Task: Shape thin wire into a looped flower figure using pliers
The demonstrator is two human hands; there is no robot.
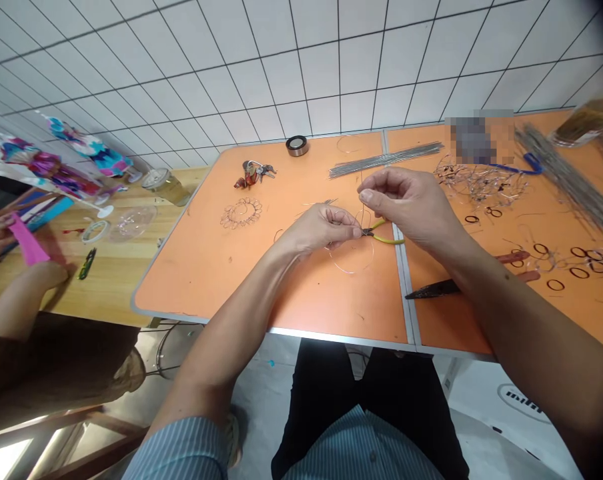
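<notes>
Craft workshop, seen from my remote post: a white-tiled wall (301, 73) rises behind metal-edged orange tabletops (206, 280) spread with bundled wire rods (384, 160), wire loops (576, 267) and yellow-handled pliers (384, 235). To the left, a co-worker's hand (44, 277) works at a wooden tabletop (116, 287) near colorful flowers (89, 157).

Yellow-handled pliers (385, 233) nose partly hidden by left fingers (344, 223); thin wire (350, 265) too fine to trace; blurred block (474, 141) unreadable
</notes>
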